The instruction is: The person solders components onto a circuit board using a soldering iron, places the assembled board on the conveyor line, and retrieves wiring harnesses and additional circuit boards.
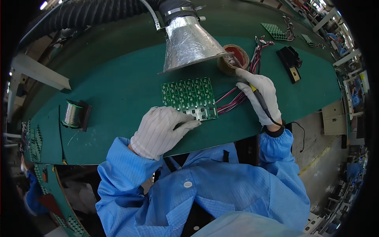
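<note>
A green circuit board panel (188,96) lies on the green mat, with red, black and white wires (233,103) running from its right edge. My gloved left hand (164,130) rests at the panel's lower left edge, its thumb and fingers pressed on the board. In my gloved right hand (260,96) is a soldering iron (259,98) with a yellow and black handle, its cord trailing past the wrist. The iron's tip end is near the round pot (233,59), which holds pale bits and something red. Part of the wire bundle passes behind my right hand.
A foil-covered fume hood (190,43) hangs above the board. Solder wire on a spool (75,114) stands at the left. A black iron stand (290,63) sits at the right. More panels with wires (276,31) lie at the back right. Co-workers are partly visible at both sides.
</note>
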The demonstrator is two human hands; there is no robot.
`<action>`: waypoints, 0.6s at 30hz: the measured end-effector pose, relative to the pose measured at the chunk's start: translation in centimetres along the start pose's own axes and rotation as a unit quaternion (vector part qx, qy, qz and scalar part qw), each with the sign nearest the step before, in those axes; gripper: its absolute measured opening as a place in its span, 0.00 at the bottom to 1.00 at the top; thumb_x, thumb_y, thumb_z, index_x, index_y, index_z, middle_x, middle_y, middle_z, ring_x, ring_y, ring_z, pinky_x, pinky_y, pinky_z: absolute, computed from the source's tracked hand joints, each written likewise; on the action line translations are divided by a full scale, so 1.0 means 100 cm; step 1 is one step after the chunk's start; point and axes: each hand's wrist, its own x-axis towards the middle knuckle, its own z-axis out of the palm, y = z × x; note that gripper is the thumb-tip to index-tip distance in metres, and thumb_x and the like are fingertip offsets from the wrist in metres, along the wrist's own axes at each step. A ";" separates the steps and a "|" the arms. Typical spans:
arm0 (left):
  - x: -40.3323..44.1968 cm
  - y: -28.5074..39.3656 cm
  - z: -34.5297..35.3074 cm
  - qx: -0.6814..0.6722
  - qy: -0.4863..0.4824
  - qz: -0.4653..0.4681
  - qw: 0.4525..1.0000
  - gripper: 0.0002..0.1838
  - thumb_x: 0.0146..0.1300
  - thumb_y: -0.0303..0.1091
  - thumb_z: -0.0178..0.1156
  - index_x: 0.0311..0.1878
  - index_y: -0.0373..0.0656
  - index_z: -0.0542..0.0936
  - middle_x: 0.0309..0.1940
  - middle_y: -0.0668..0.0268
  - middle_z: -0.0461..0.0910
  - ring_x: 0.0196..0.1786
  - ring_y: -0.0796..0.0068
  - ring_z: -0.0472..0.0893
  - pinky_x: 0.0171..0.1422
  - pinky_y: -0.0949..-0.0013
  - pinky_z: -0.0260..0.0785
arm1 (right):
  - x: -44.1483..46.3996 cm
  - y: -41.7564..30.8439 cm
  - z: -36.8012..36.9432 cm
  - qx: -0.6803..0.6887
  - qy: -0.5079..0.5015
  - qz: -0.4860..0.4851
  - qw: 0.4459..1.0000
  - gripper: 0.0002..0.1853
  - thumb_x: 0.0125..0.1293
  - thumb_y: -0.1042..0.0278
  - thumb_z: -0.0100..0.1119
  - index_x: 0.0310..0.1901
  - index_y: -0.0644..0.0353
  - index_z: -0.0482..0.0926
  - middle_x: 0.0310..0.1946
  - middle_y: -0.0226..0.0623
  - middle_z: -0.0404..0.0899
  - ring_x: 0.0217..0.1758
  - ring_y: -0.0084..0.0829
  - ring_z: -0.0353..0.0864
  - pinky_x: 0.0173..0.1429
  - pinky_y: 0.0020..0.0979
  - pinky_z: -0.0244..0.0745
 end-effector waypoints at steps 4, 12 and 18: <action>-0.007 0.007 0.001 -0.050 -0.012 0.021 0.998 0.10 0.60 0.44 0.73 0.32 0.48 0.90 0.29 0.69 0.85 0.33 0.69 0.81 0.44 0.66 0.72 | -0.012 -0.027 -0.013 -0.025 -0.049 0.018 0.998 0.09 0.64 0.61 0.68 0.34 0.57 0.83 0.29 0.33 0.81 0.36 0.38 0.80 0.51 0.39 0.74; 0.007 0.031 0.031 -0.182 -0.006 0.200 0.963 0.12 0.57 0.45 0.75 0.32 0.48 0.86 0.26 0.69 0.80 0.28 0.69 0.79 0.33 0.65 0.70 | -0.038 -0.062 0.023 -0.093 -0.015 -0.162 0.982 0.14 0.52 0.63 0.69 0.41 0.33 0.86 0.25 0.26 0.64 0.30 0.30 0.73 0.59 0.42 0.80; 0.001 0.037 0.019 -0.199 -0.023 0.100 0.975 0.12 0.59 0.43 0.75 0.38 0.45 0.87 0.29 0.67 0.83 0.31 0.68 0.81 0.37 0.65 0.72 | -0.037 -0.066 0.024 -0.082 0.000 -0.177 0.981 0.13 0.45 0.63 0.72 0.35 0.35 0.83 0.26 0.26 0.65 0.31 0.31 0.74 0.55 0.42 0.82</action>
